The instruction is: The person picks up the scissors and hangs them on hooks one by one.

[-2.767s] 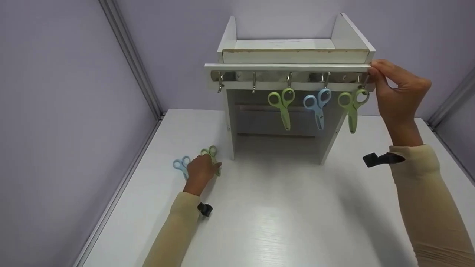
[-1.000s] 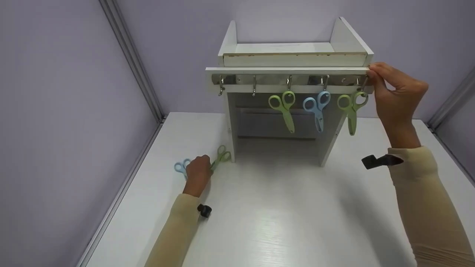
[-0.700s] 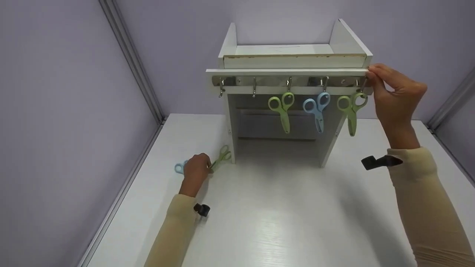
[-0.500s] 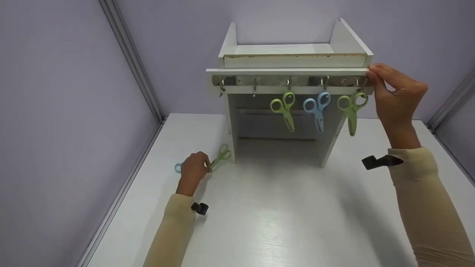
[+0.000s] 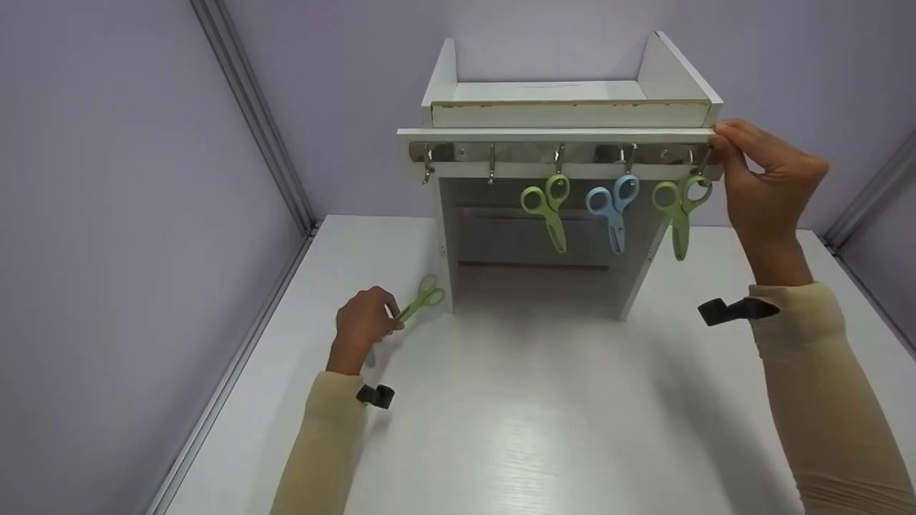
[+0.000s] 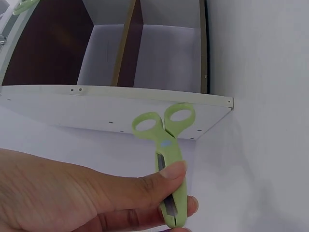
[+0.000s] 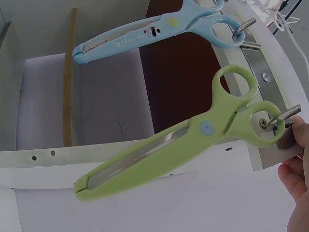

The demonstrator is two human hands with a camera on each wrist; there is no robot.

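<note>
Scissors on the hook rack: three hung, one in hand

Green scissors (image 5: pixel 422 302), held by the blade end in the left hand (image 5: pixel 363 323), thumb and fingers pinched round the closed blades, handle loops pointing toward the rack's left leg. They sit just above the tabletop near its left edge, close beside the white shelf unit (image 5: pixel 565 107).

Hung so far: green scissors on the middle hook (image 5: pixel 547 208), blue scissors (image 5: pixel 614 206) on the next hook to the right, and a second green pair (image 5: pixel 680 207) on the hook at the right end. Judged about three parts done. The two hooks at the left end (image 5: pixel 458 163) are bare.

Right hand (image 5: pixel 769 182): fingers curled round the right end of the hook rail (image 5: pixel 558 134), thumb close to the last hook; it appears to steady the unit.

Other items: white tabletop (image 5: pixel 544 429); grey wall panels with a metal corner strip (image 5: pixel 250 114); a black strap on each cream sleeve.

Obstructions: the unit's left leg stands between the held pair and the free hooks above it; the pair would need lifting and turning loops-up.
</note>
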